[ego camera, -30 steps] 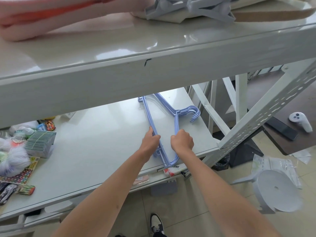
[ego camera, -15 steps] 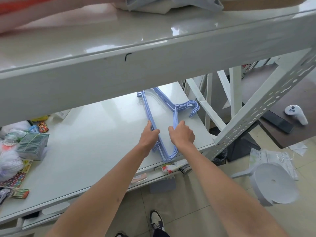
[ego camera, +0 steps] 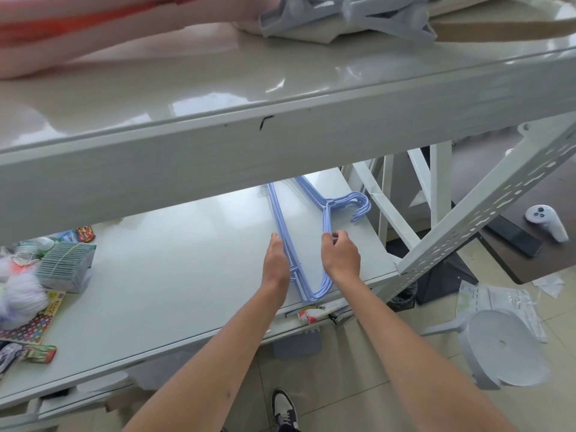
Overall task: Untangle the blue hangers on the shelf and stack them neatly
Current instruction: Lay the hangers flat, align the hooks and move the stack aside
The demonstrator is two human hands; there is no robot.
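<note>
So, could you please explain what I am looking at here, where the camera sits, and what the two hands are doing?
There is no machine: a person wears a wide-angle camera on the head, so you look down along both bare forearms. The left hand lies with straight fingers against the long bar of a bundle of blue hangers. The right hand curls its fingers at the bundle's other arm, apparently pinching it. The hangers lie flat on the lower shelf of a white metal rack, hooks pointing right. At the shelf's left end sit a bundled stack of cards and small packets. The upper shelf fills the top of the picture. On the floor are a white stool, papers and the person's shoe.
</note>
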